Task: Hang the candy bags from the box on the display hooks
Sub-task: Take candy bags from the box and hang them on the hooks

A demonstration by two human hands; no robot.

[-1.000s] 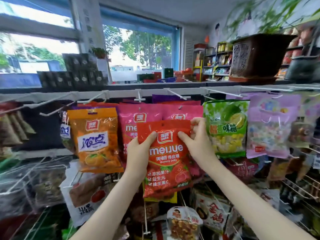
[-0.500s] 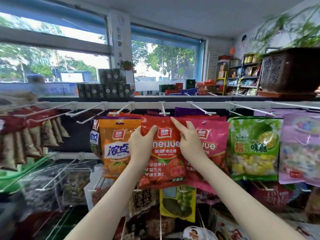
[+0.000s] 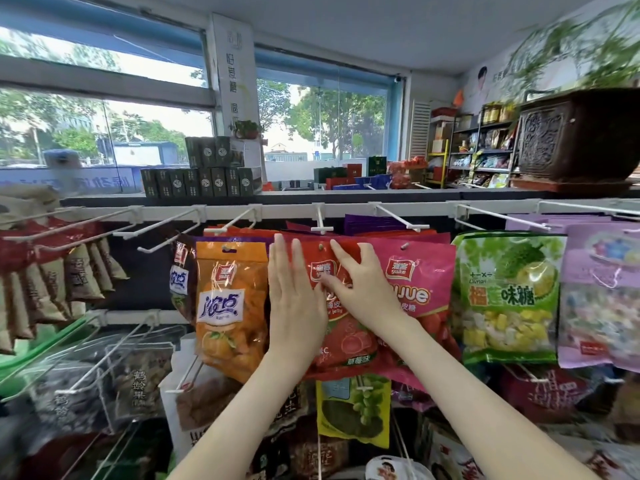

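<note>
Raised since half a second ago, red candy bag (image 3: pixel 346 344) hangs just under white hook (image 3: pixel 322 225). Left hand (image 3: pixel 294 303) and right hand (image 3: pixel 362 292) lie flat, fingers straight, pressing it back against pink bag (image 3: pixel 424 268), probably to seat it.

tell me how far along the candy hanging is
Done: orange bag, pink bag and green bag hang in place. In hand: left hand and right hand press flat on the red bag, seemingly on its hook. Left: unknown, box out of view.
</note>
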